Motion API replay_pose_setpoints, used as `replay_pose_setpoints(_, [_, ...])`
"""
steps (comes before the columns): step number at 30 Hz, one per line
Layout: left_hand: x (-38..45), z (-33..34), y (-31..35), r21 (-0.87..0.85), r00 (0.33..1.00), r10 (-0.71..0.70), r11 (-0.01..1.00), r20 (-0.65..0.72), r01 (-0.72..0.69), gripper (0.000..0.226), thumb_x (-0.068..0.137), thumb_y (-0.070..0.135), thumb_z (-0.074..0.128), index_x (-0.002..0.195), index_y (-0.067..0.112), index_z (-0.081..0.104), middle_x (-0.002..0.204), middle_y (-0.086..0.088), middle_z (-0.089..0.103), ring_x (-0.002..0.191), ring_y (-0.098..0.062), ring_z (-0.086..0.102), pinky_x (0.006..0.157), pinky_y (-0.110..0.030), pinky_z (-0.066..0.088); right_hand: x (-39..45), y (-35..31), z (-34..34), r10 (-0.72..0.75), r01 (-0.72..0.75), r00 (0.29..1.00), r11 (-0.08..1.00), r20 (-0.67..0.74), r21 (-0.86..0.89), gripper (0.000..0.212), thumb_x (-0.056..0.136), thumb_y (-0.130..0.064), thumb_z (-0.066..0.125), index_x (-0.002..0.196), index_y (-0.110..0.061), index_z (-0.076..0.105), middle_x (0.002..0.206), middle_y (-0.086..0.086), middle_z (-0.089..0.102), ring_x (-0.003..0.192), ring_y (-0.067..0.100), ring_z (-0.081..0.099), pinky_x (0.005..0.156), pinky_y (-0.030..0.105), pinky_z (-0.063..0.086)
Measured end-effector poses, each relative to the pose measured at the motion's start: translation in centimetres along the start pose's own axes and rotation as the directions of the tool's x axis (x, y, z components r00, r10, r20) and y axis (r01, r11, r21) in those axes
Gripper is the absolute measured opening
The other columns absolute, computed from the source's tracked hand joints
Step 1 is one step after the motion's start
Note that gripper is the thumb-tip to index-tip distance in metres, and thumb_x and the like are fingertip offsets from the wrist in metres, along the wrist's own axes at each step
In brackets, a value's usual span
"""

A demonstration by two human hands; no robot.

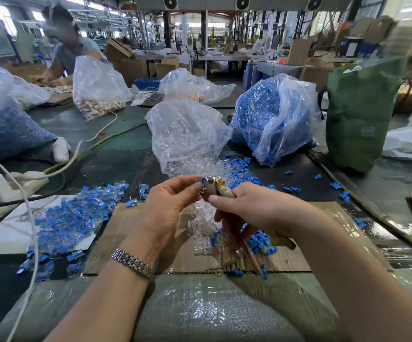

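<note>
R hand (247, 208) clenched round hand tool (218, 187), frame centre; L hand (167, 206) pinching blue clip (203, 180) at tool tip. Assembled pcs heap (71, 218) at 9 o'clock: part done. Clear-parts bag (187, 137) at 12, blue-clip bag (269, 114) at 1: est. bulk of work left

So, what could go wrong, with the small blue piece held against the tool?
The left hand pinches the small blue plastic piece right at the metal-headed hand tool gripped by the right hand; a fingertip might get nipped.
If it slips, the piece may vanish among the loose blue plastic pieces below.
</note>
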State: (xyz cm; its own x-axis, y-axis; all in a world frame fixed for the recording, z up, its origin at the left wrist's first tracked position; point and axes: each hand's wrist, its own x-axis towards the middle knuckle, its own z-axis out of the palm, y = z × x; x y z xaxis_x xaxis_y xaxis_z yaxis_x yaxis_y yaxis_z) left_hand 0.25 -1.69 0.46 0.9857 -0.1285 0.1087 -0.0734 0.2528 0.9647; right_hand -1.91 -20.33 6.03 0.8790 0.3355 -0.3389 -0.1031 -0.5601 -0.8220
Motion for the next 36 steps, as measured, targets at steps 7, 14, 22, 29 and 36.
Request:
replay_pose_setpoints(7, [0.0, -0.5, -0.2, 0.089, 0.999, 0.035, 0.995, 0.024, -0.037, 0.021, 0.079, 0.018, 0.075, 0.099, 0.019, 0.082, 0.107, -0.009, 0.078, 0.108, -0.023, 0.072, 0.095, -0.033, 0.056, 0.1, -0.1, 0.6, 0.007, -0.009, 0.999, 0.998, -0.036, -0.06, 0.051, 0.102, -0.049, 0.051, 0.088, -0.003, 0.066, 0.061, 0.007, 0.069, 0.06, 0.025, 0.072, 0.061, 0.035, 0.062])
replay_pose_setpoints(14, [-0.3, -0.3, 0.2, 0.155, 0.999, 0.044, 0.987, 0.005, -0.044, 0.021, 0.08, 0.024, 0.075, 0.101, 0.025, 0.08, 0.105, -0.004, 0.078, 0.107, -0.019, 0.072, 0.095, -0.034, 0.054, 0.0, 0.4, 0.3, -0.012, 0.011, 0.999, 1.0, -0.043, -0.008, 0.057, 0.099, -0.056, 0.052, 0.091, -0.001, 0.066, 0.062, 0.007, 0.069, 0.055, 0.025, 0.07, 0.056, 0.032, 0.058])
replay_pose_setpoints(22, [0.3, -3.5, 0.6, 0.864, 0.811, 0.366, 0.402, -0.456, 0.304, 0.014, 0.088, 0.014, 0.064, 0.082, 0.027, 0.065, 0.099, 0.001, 0.054, 0.104, -0.029, 0.054, 0.093, -0.046, 0.042, 0.9, 4.2, -5.2, -0.028, -0.255, 0.853, 0.849, -0.522, -0.463, 0.034, 0.086, -0.043, 0.067, 0.074, -0.013, 0.058, 0.069, 0.003, 0.062, 0.067, 0.024, 0.061, 0.06, 0.035, 0.044])
replay_pose_setpoints(29, [0.8, -1.9, -1.0, 0.933, 0.977, 0.213, 0.354, -0.01, -0.067, 0.022, 0.095, 0.019, 0.064, 0.113, 0.029, 0.07, 0.105, 0.012, 0.055, 0.086, 0.0, 0.055, 0.079, -0.02, 0.042, 2.2, 6.7, -5.0, 0.071, -0.472, 0.804, 0.68, -0.59, -0.561, 0.046, 0.085, -0.059, 0.068, 0.098, -0.016, 0.061, 0.102, 0.005, 0.062, 0.092, 0.026, 0.06, 0.071, 0.034, 0.045])
replay_pose_setpoints(36, [1.5, -1.4, -1.9, 0.967, 0.971, 0.238, 0.249, 0.002, -0.062, 0.005, 0.095, 0.024, 0.069, 0.095, 0.028, 0.066, 0.098, 0.014, 0.053, 0.086, -0.007, 0.058, 0.065, -0.018, 0.035, 1.4, 6.0, -4.2, 0.123, -0.529, 0.802, 0.6, -0.585, -0.599, 0.06, 0.086, -0.069, 0.06, 0.116, -0.016, 0.061, 0.121, 0.009, 0.058, 0.116, 0.031, 0.051, 0.095, 0.045, 0.049])
